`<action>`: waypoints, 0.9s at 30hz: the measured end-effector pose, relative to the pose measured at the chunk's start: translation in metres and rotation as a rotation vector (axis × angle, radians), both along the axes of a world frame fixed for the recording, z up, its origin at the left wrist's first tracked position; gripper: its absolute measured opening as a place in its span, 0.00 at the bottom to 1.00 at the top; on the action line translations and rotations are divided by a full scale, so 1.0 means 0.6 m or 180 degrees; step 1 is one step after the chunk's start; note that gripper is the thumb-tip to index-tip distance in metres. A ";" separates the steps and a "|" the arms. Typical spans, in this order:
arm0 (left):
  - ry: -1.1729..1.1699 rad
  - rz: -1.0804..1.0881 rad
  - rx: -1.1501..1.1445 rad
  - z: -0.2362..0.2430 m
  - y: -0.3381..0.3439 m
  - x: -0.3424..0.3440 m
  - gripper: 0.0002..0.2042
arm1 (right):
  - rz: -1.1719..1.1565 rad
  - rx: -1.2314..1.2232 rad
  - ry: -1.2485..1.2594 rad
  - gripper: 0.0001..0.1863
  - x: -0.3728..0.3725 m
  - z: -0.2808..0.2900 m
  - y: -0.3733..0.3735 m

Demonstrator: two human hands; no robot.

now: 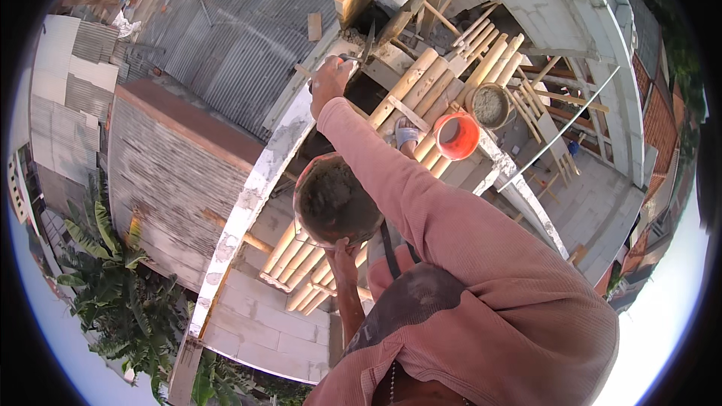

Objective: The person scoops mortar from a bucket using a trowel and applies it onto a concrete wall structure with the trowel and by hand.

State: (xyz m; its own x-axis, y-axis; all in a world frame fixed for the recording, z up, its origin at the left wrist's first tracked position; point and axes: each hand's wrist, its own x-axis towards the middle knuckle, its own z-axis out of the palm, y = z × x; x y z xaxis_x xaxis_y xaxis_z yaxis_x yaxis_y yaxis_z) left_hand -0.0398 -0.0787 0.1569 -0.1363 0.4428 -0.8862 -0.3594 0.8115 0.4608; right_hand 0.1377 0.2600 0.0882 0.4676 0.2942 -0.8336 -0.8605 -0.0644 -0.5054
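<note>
Pink-sleeved right arm point(395, 154) stretched forward, fingers point(338, 66) clenched round trowel point(369, 43); left fingers point(342, 243) gripping mortar bowl point(302, 176).

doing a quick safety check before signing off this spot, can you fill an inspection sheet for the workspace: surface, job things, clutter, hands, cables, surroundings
Surface: round poles laid side by side, next to a pale wall top
Job's things: basin holding grey mortar; what looks like a trowel
Clutter: orange bucket and dark bucket close together by the poles
Hands: left hand grips the basin's near edge; right hand is closed on the trowel's handle by the wall top
Cables: nothing seen
Surroundings: corrugated roofing and green plants beyond the wall
</note>
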 end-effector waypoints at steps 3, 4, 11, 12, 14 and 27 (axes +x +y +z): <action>0.0095 0.0091 -0.0122 0.014 -0.013 0.000 0.27 | 0.2565 -0.1693 -0.2020 0.24 0.049 -0.113 0.080; 0.0193 0.0073 -0.0192 0.008 -0.023 -0.006 0.29 | 0.4035 -0.2674 -0.3075 0.26 0.072 -0.144 0.102; 0.0244 0.0397 -0.0491 -0.001 -0.096 -0.071 0.31 | 0.5373 -0.3296 -0.3343 0.32 0.119 -0.191 0.167; 0.0163 0.0503 -0.0498 -0.007 -0.110 -0.084 0.31 | 0.4873 -0.3163 -0.2721 0.36 0.106 -0.173 0.174; 0.0174 0.0517 -0.0527 -0.005 -0.126 -0.088 0.30 | 0.4309 -0.3053 -0.2135 0.42 0.108 -0.160 0.175; -0.0005 0.0757 -0.0649 -0.005 -0.137 -0.090 0.28 | -0.0227 0.0056 0.0888 0.20 0.172 -0.206 0.156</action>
State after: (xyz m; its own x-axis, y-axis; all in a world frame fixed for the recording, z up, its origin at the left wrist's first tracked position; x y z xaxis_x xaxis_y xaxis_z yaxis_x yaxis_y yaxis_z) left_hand -0.0938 -0.1607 0.1538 -0.2132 0.2116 -0.9538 -0.5509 0.7802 0.2963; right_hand 0.2409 0.3533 -0.0355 0.2408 0.2843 -0.9280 -0.9685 0.0079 -0.2488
